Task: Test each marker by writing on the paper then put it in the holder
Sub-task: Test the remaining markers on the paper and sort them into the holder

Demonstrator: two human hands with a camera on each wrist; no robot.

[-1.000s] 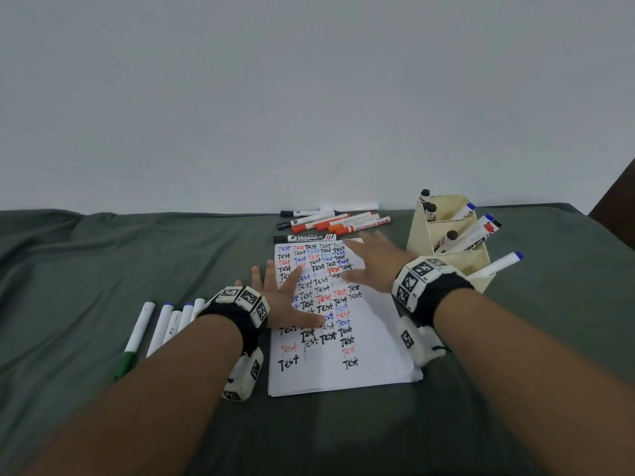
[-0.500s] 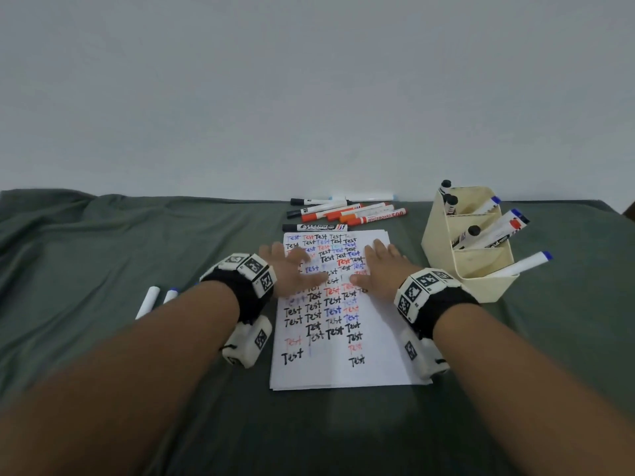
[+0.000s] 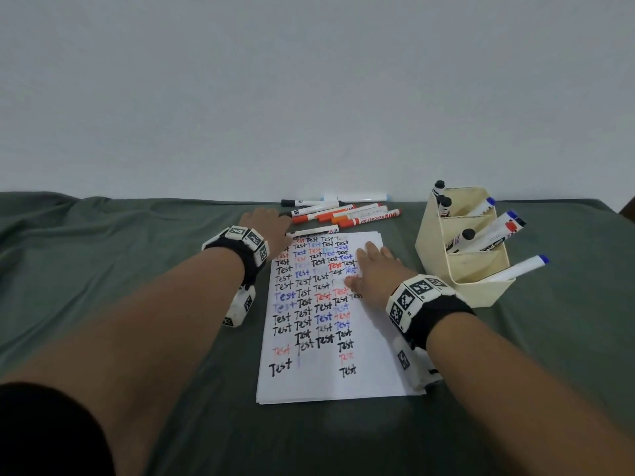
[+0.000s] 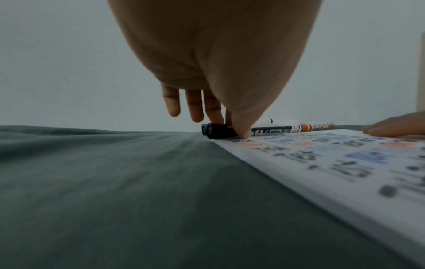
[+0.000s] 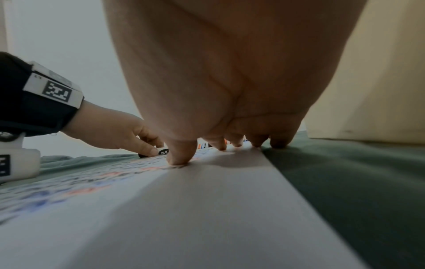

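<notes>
Now reaching with the left hand to the black-capped marker lying just beyond the far edge of the paper, long axis running nine to three o'clock, cap at the nine end. Thumb and fingertips touching down on the cap, curling around it; a full grip not yet clear. Right hand flat on the paper at three o'clock, fingers spread, holding nothing, pinning the sheet. Left plainly the nearer hand. Holder well off at two o'clock, beside the right wrist, several markers already inside. More markers waiting at twelve.
</notes>
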